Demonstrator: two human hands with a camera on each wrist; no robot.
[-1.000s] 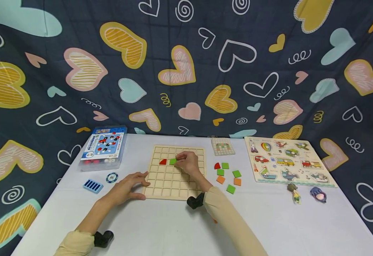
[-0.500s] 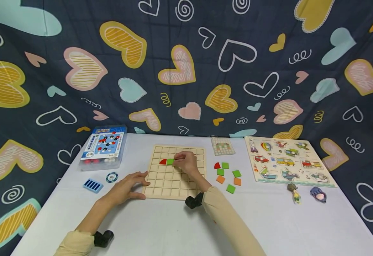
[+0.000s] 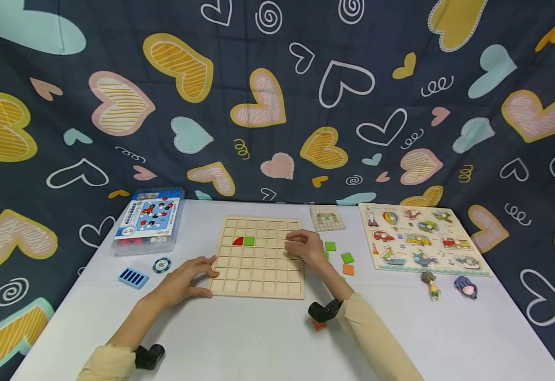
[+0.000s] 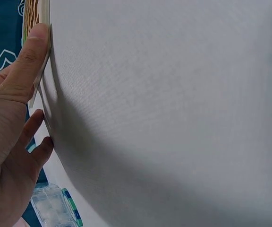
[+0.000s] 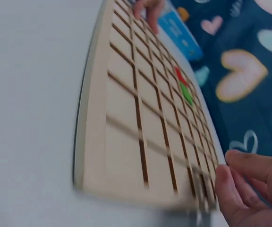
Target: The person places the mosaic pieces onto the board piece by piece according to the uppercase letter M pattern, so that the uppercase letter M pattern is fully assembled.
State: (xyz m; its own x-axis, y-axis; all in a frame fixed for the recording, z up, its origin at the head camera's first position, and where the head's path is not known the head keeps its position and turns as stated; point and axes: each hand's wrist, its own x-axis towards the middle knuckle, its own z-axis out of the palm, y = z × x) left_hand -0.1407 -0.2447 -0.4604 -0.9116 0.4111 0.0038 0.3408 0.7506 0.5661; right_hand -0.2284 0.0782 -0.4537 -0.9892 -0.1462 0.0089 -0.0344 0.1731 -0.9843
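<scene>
On the grid board (image 3: 257, 257), beside the red piece (image 3: 238, 241): green tile (image 3: 249, 241) now seated, let go. Right hand (image 3: 306, 246) withdrawn to the board's right edge, fingers loosely curled, holding nothing; left hand (image 3: 184, 278) still flat against the left edge, fingers straight.

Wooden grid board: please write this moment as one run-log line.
left hand: rests on wooden grid board edge | right hand: over board's right edge, holds nothing visible | red piece, green tile: in adjacent cells

Grid board (image 3: 258, 262) pale matt wood; tablecloth (image 3: 258, 338) white woven (fine weave)
</scene>
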